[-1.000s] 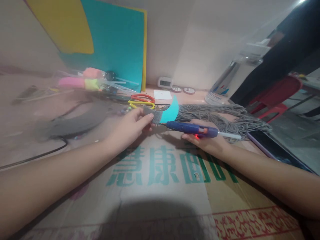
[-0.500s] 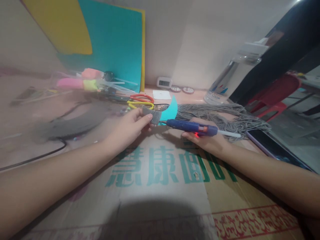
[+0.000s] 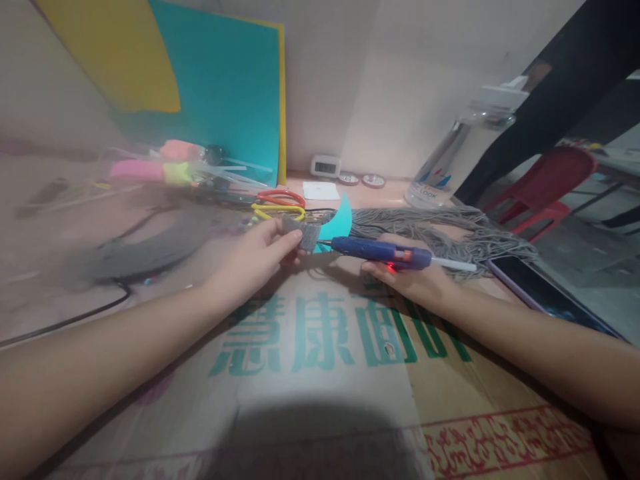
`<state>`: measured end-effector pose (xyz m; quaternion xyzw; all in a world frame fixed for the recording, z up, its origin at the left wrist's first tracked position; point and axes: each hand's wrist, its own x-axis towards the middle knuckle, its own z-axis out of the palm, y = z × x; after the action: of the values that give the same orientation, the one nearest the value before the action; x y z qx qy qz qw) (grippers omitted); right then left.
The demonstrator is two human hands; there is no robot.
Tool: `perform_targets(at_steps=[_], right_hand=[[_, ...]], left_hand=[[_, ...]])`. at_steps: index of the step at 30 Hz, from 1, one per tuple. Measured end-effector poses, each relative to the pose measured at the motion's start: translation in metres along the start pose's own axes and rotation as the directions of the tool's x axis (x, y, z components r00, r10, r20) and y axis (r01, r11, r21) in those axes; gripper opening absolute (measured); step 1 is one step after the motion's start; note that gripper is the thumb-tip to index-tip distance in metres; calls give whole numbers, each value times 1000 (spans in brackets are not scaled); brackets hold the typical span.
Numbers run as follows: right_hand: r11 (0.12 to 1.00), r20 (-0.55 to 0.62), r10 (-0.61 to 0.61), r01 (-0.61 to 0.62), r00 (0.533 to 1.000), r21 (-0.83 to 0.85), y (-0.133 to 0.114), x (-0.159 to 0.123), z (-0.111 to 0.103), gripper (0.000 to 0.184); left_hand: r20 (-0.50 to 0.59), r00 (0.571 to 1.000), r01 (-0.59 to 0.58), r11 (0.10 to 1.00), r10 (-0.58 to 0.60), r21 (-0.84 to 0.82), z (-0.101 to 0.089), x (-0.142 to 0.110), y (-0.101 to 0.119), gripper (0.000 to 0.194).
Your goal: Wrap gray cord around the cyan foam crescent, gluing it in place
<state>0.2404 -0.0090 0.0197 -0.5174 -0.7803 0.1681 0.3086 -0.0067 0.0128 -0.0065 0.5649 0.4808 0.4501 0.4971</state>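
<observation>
A curved, turquoise crescent-shaped piece is partly wrapped with grey yarn. My left hand pinches it at the wrapped part, thumb on top. My right hand is closed around a blue hot glue gun, whose red light glows on its underside. The gun's nozzle points left and is at the edge of the yarn wrapping; whether it touches I cannot tell. A white glue stick juts out of the gun's back end. Red-and-yellow-handled scissors lie just behind my left hand.
Grey yarn strands spread behind my right hand, with a phone at the right. A clear bottle stands behind them. A small digital clock and a white paper are by the wall. Turquoise board leans at the left. Cardboard covers the front.
The whole view has shifted slightly. The glue gun's nozzle stays by the yarn wrapping, and both hands keep nearly the same hold.
</observation>
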Motion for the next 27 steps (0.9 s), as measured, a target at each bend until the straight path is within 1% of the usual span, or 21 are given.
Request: perform_targets(at_steps=[3,10,15,17,20,25,27], right_hand=[[1000,15,-3,3,1000,29,0,1,0,29],[1000,16,-13,13,1000,-7,8,0,0,21],[998,-32,1,-2,999,-58,12,0,1,22],[999,-48,-2,0,999,-51,12,0,1,21],[1000,-44,0,0,999,-13,12,1,1,20],[998,-34,25,-26,999,-51,13,0,1,20],[999,-33,22,-23,999,-39,13,1,1,22]], left_hand=[[-9,1000,-1,1000,1,-5,0,0,0,29],[0,1000,-9,1000,9,-8,1,0,-2,29],[25,1000,-18,1000,18,-2,0,1,-1,31],[34,999,-14,1000,14,-9,0,1,0,31],[45,999,-9,1000,10,-24,0,1,1,29],[26,1000,-5,1000,5,-17,1,-1,4,29],[29,1000,-4,1000,4,1,1,-2,5,29]])
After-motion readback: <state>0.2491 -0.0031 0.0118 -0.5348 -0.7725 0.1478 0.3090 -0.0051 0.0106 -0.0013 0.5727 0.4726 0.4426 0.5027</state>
